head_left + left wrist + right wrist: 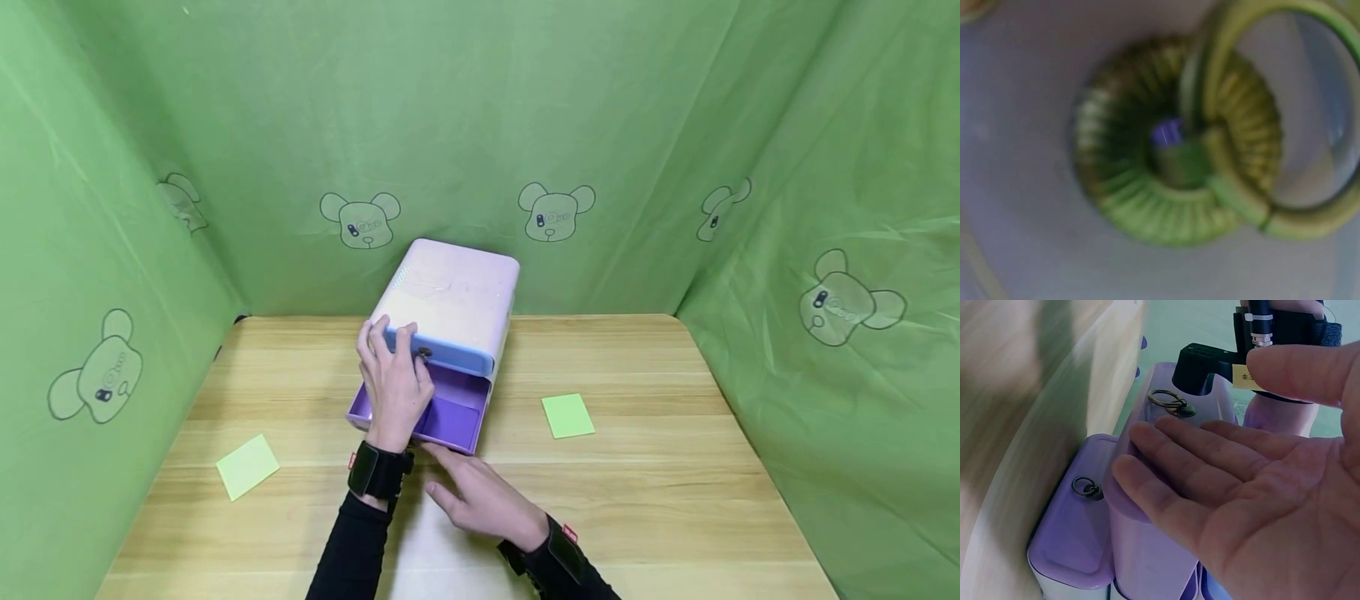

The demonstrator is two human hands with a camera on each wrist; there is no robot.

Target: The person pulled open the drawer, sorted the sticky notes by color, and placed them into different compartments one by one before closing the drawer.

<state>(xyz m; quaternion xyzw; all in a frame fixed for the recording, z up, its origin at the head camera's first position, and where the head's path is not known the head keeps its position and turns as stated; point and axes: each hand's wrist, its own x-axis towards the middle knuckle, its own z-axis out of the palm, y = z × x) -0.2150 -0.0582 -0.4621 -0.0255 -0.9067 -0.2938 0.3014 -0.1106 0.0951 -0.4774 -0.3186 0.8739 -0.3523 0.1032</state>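
A small drawer cabinet (457, 279) with a pale pink top stands at the back of the table. Its blue top drawer (468, 360) is in, while the purple drawer (453, 423) below is pulled out, a divider inside. My left hand (396, 392) reaches over the open drawer, fingers spread and bent, tips at the cabinet's upper front edge, beside the dark ring pull (425, 352). The right hand (491, 496) is palm-up with fingers extended, fingertips right at the open drawer's front (1147, 494). A blurred brass ring pull (1179, 144) fills the left wrist view.
A lower purple drawer (1072, 531) with its own ring (1087, 487) sits pushed in. Pale green paper squares lie on the wooden table, one at left (247, 467) and one at right (567, 416). Green curtains (480, 117) with bear drawings surround the table.
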